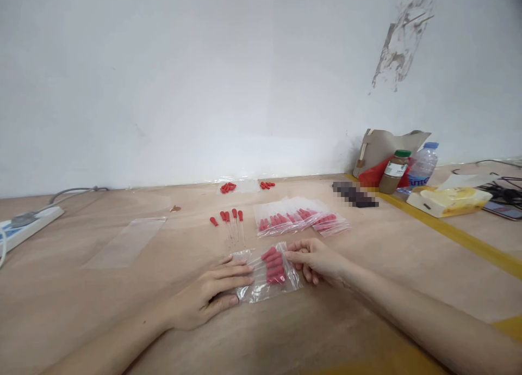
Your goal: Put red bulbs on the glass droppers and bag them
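A clear plastic bag [269, 280] with several red-handled tools inside lies on the wooden table in front of me. My left hand [207, 296] rests on the bag's left part, fingers stretched flat over it and pressing it down. My right hand [316, 259] pinches the bag's right edge between thumb and fingers. Just behind the bag, several loose red-handled tools [230, 218] lie in a row. To their right a pile of filled bags [299, 217] overlaps on the table.
An empty clear bag [128, 241] lies at the left. More red pieces [228, 187] sit near the wall. A power strip [28, 225] is far left. At the right stand a jar [395, 171], a water bottle [422, 165], a bag and a tissue pack [448, 200].
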Demonstrator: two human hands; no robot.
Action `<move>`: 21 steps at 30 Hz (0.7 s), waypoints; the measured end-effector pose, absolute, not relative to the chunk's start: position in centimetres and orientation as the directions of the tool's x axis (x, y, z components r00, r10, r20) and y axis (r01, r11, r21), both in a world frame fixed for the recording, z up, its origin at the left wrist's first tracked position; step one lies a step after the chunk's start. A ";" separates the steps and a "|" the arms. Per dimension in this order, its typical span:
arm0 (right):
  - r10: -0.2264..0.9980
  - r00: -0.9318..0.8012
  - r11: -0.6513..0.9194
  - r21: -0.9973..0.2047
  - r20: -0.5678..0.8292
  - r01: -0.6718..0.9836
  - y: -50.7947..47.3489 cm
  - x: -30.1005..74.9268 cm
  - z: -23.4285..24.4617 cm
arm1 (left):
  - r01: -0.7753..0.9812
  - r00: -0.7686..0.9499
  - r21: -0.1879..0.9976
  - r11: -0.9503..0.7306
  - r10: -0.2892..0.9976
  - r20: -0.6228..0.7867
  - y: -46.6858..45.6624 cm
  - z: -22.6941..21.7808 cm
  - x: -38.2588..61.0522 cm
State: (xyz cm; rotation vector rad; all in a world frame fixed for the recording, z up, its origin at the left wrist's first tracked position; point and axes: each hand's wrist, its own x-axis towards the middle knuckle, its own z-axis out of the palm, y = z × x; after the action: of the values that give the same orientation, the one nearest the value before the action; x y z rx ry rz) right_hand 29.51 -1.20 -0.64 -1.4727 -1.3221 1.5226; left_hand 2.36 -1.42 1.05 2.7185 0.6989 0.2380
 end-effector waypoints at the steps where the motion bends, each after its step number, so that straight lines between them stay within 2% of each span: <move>1: 0.912 -0.210 -0.304 -0.925 -0.352 0.230 -0.7 29.5 -0.5 | 0.435 0.871 0.349 -0.830 0.486 0.072 -1.4 1.0 2.4; 5: 0.892 -0.266 -0.286 -0.911 -0.366 0.296 0.1 29.0 -0.2 | 0.411 0.883 0.331 -0.849 0.461 0.087 -1.3 0.7 2.2; 10: 0.888 -0.398 -0.225 -0.973 -0.229 0.059 -1.6 30.2 -0.2 | 0.445 0.793 0.394 -0.804 0.558 0.244 -1.2 0.2 1.6; 13: 0.903 -0.403 -0.192 -0.979 -0.147 -0.074 -2.4 32.3 1.0 | 0.503 0.740 0.362 -0.785 0.607 0.289 -1.2 -0.1 1.6; 17: 0.986 -0.162 -0.062 -0.978 -0.029 -0.200 -1.4 33.9 4.1 | 0.579 0.673 0.292 -0.762 0.648 0.357 -1.1 -0.5 2.0; 19: 1.000 -0.002 0.005 -0.966 0.005 -0.257 0.1 33.1 5.3 | 0.668 0.581 0.277 -0.691 0.716 0.386 -0.5 -0.3 1.8; 21: 0.997 0.074 0.030 -0.960 0.010 -0.278 2.0 31.3 5.5 | 0.775 0.449 0.266 -0.573 0.796 0.406 0.7 0.2 0.8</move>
State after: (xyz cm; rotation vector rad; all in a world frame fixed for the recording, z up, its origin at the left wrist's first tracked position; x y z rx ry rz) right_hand 31.33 1.96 5.54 -1.0190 -0.9579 1.2626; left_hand 0.83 0.65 0.21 2.6384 1.4315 0.7741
